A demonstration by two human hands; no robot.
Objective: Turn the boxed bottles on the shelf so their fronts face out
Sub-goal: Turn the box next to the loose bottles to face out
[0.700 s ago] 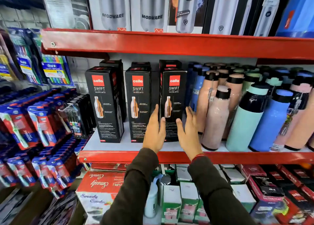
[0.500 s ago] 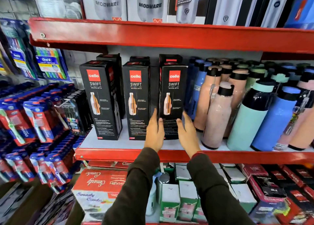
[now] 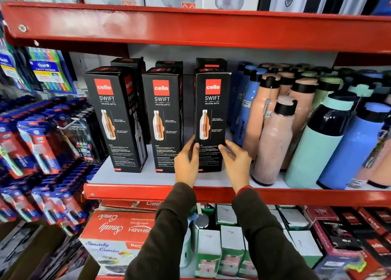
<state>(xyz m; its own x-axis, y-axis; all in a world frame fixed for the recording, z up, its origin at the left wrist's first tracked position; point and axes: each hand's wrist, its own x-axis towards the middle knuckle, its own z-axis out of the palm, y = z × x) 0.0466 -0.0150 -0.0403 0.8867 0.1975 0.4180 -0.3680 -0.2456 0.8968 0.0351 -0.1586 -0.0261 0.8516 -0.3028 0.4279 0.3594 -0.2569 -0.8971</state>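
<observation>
Your left hand point(image 3: 186, 163) and right hand point(image 3: 237, 163) hold the lower part of the right box point(image 3: 211, 110), one on each side, thumbs on its front. This box stands on the shelf point(image 3: 148, 177) with its front to you. Left of it stand the middle box point(image 3: 164, 114) and the left box point(image 3: 115, 114). More boxes point(image 3: 210, 62) stand behind.

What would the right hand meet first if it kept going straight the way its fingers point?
The right hand already touches the right-most Cello box; further on, probably the second-row box, though depth is unclear.
</observation>
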